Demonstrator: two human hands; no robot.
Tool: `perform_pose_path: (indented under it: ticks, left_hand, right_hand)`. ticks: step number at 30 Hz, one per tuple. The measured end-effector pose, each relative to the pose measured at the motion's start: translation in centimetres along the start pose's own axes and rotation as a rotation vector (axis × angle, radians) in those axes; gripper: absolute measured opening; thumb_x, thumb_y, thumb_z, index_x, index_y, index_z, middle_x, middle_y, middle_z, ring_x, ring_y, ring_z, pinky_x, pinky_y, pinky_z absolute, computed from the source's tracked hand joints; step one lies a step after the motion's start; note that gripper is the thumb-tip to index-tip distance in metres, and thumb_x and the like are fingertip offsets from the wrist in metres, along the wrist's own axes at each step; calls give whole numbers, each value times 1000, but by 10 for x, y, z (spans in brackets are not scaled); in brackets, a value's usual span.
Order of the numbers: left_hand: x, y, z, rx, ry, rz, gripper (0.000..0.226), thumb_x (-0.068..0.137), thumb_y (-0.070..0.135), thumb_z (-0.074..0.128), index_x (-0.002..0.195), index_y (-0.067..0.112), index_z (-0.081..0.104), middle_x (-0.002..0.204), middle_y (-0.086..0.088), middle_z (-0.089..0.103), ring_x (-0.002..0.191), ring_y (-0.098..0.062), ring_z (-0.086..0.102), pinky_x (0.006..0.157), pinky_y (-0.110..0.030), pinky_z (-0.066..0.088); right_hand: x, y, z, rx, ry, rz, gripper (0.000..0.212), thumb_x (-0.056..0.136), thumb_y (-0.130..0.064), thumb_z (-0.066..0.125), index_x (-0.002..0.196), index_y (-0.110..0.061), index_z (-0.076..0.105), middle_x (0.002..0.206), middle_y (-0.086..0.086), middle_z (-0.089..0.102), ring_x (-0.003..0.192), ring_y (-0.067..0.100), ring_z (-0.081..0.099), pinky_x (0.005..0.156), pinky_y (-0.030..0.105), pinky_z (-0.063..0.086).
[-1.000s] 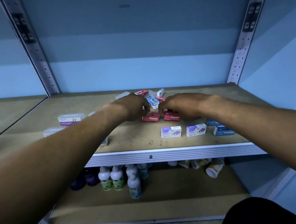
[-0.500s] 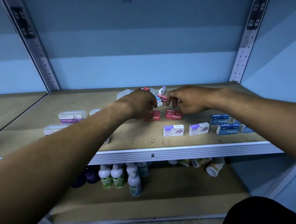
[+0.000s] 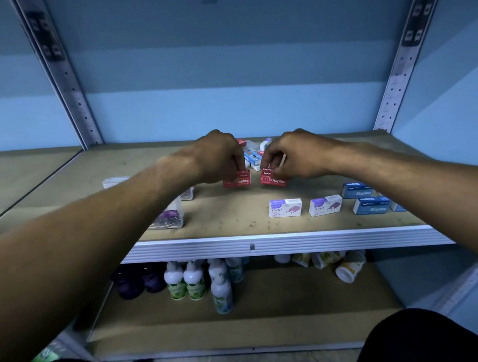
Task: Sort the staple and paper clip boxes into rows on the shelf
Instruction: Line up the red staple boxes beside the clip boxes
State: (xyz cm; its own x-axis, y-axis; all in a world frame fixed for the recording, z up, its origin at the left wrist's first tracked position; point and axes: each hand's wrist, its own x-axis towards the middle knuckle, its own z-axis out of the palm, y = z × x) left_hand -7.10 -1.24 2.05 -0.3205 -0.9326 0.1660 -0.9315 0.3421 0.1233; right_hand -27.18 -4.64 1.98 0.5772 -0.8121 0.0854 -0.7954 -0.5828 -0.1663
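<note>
Hands [image 3: 219, 156] [image 3: 295, 156] pinch 2 red boxes [image 3: 237, 179] [image 3: 272, 178].

"staples" on red boxes [image 3: 237, 179] [image 3: 273, 178], blue boxes [image 3: 371, 205], white-purple boxes [image 3: 285, 208].

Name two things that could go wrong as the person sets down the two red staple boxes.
The left hand and right hand each pinch a red staple box by its top; either might tip when released. The loose pile of boxes just behind the hands could get knocked further out of order.
</note>
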Motion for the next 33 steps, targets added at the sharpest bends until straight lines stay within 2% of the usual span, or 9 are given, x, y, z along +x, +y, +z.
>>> perform_pose_path:
  ticks: [5, 10, 12, 16, 21, 24, 30, 33]
  left_hand:
    - [-24, -11, -17, 31, -19, -10, 24, 79, 12, 67, 94, 27, 77, 93, 5, 75, 85, -13, 64, 83, -30, 53]
    - [-44, -15, -21, 45, -61, -12, 24, 78, 12, 70, 96, 26, 77, 93, 5, 74, 89, -12, 64, 83, -30, 53]
    - [-50, -14, -22, 38, -82, -13, 23, 78, 13, 71, 96, 26, 77, 92, 6, 74, 89, -11, 65, 84, -32, 54]
    - [-58, -13, -20, 55, -135, 2, 21, 79, 18, 74, 99, 25, 76, 90, 9, 75, 86, -7, 66, 80, -25, 52]
    - [-62, -17, -14, 26, -181, -10, 23, 78, 18, 77, 100, 24, 76, 89, 10, 75, 83, -3, 66, 81, -22, 52]
    - [-62, -19, -10, 21, -203, -1, 23, 77, 20, 78, 100, 25, 76, 88, 11, 75, 83, -2, 66, 80, -23, 53]
    - [-62, -22, -7, 20, -191, 4, 24, 78, 20, 77, 100, 27, 75, 89, 12, 74, 87, -3, 65, 83, -24, 52]
    - [-63, -24, -9, -14, -180, 9, 23, 76, 23, 78, 98, 29, 75, 86, 15, 74, 76, 9, 61, 78, -22, 51]
  right_hand:
    - [-3, -24, -5, 106, 6, -30, 26, 85, -13, 67, 104, -30, 75, 92, -11, 74, 85, 8, 68, 75, 24, 52]
    - [-9, -44, -1, 156, -29, -58, 24, 83, -14, 71, 101, -29, 75, 89, -13, 75, 78, 5, 69, 70, 20, 50]
    - [-11, -51, 2, 155, -44, -73, 24, 82, -14, 72, 101, -28, 76, 88, -12, 75, 76, 3, 68, 72, 22, 52]
    - [-13, -60, 11, 170, -100, -96, 21, 81, -14, 74, 97, -27, 77, 85, -11, 76, 78, 4, 69, 79, 28, 55]
    - [-15, -64, 17, 146, -134, -102, 22, 80, -13, 71, 96, -28, 77, 80, -10, 75, 71, 6, 67, 75, 33, 59]
    - [-15, -66, 20, 133, -163, -98, 23, 79, -13, 70, 96, -28, 77, 80, -10, 75, 76, 10, 70, 76, 36, 59]
    - [-15, -65, 22, 131, -163, -97, 23, 79, -16, 70, 96, -30, 77, 83, -9, 76, 81, 10, 71, 79, 34, 58]
    - [-14, -61, 19, 169, -166, -107, 16, 85, -27, 74, 100, -30, 77, 88, -14, 76, 82, 2, 69, 81, 27, 55]
